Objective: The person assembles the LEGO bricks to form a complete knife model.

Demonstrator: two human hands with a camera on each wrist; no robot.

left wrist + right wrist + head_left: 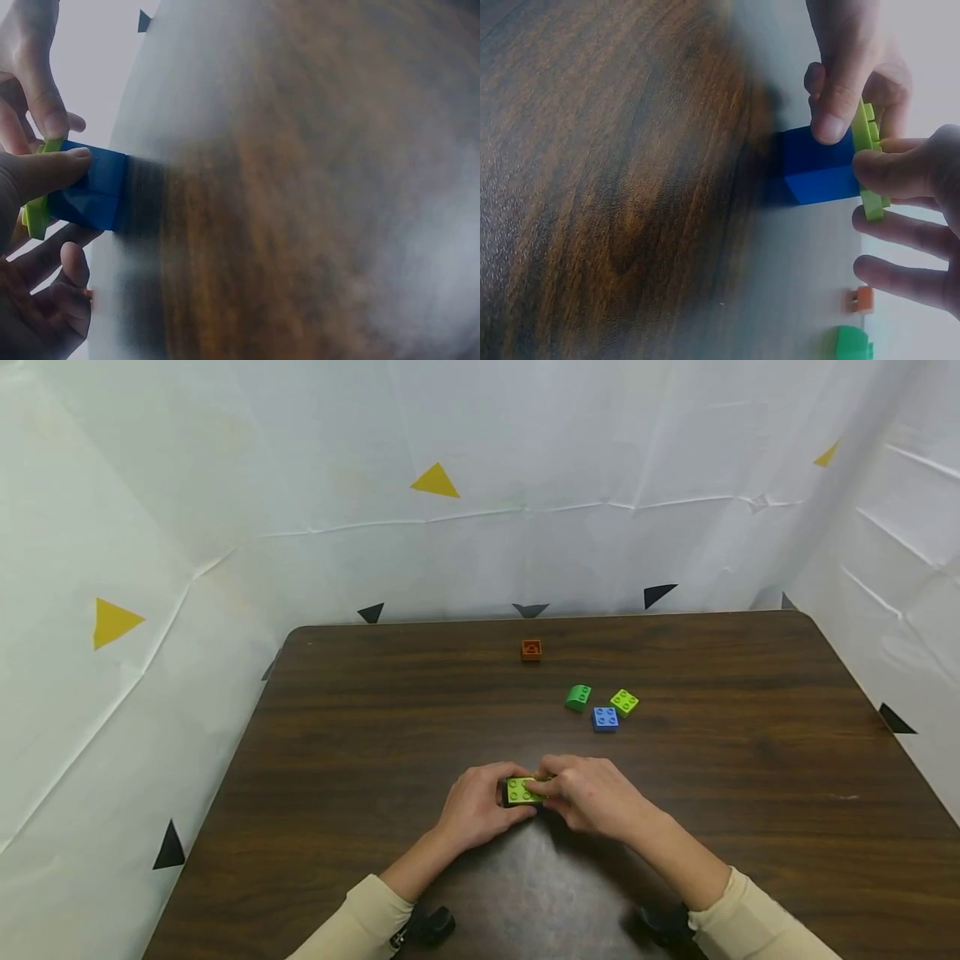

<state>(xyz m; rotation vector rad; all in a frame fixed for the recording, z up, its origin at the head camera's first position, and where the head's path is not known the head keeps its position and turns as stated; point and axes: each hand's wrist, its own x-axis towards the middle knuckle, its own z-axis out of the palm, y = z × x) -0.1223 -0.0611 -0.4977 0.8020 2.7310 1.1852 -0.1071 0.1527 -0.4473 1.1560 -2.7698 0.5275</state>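
Near the table's front, my left hand grips a blue toy building block between thumb and fingers. A thin lime green studded plate lies on top of the block, its studs facing up. My right hand pinches this plate at its right end, thumb and fingertips on its edges. In the right wrist view, the left thumb presses the side of the blue block, and the plate overhangs it. The fingers partly hide the plate. The block's lower end is close to the tabletop; contact is unclear.
Beyond the hands on the dark wooden table lie a green curved brick, a lime green brick and a blue brick. Near the far edge is an orange-brown brick. White sheeting surrounds the table.
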